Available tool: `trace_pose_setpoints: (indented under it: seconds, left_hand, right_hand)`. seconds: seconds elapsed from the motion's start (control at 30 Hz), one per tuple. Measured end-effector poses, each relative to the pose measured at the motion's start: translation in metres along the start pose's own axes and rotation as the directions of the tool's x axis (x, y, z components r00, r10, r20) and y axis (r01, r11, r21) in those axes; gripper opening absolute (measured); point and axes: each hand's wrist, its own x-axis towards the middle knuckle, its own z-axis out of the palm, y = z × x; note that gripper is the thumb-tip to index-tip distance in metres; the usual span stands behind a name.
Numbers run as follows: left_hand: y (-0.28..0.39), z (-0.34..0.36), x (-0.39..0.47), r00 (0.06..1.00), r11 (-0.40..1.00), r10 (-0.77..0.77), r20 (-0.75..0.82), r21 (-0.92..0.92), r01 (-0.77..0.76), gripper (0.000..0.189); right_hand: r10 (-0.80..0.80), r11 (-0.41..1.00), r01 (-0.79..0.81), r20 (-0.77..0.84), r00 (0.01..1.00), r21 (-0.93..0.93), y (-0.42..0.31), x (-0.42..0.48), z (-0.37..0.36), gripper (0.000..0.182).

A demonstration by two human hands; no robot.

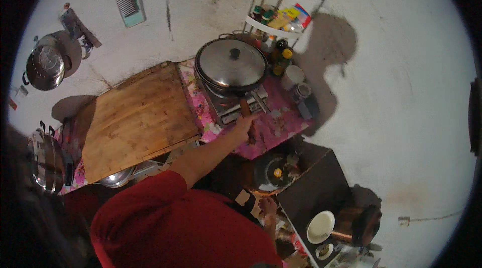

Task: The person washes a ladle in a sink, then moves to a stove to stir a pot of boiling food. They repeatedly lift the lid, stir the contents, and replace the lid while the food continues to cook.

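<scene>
A wide dark pan (226, 88) rests on a gas stove (230, 115), covered by a domed metal lid (226, 65) with a black knob. My left hand (246, 123) reaches across and is closed around the pan's brown handle (245, 108). Beside that handle a short metal bar (260, 101) slants over the stove. My right hand (267, 206) hangs low by my body, near the edge of a dark cabinet (314, 185); I see nothing in it, and its fingers look loosely apart.
Left of the stove lies a large wooden board (141, 117) on a table with a pink floral cover (280, 125). Stacked metal pots (47, 162) stand at far left. Bottles (282, 60) and a corner rack (275, 27) are behind. A gas cylinder (276, 172) sits below; a bowl (321, 226) tops the cabinet.
</scene>
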Motion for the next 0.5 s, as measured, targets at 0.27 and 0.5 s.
trace_pose_setpoints:
  seconds: [0.27, 0.5]
  left_hand:
    - [0.031, -0.027, -0.039, 0.996, 0.968, 0.081, 0.047, 0.235, -0.09, 0.015]
    - [0.054, -0.064, -0.041, 0.999, 0.967, 0.018, 0.049, 0.251, -0.03, 0.015]
  right_hand:
    - [-0.14, 0.988, 0.136, 0.059, 0.988, 0.07, -0.119, 0.006, 0.073, 0.026]
    - [-0.344, 0.927, 0.351, 0.072, 0.936, -0.134, -0.223, 0.006, 0.138, 0.026]
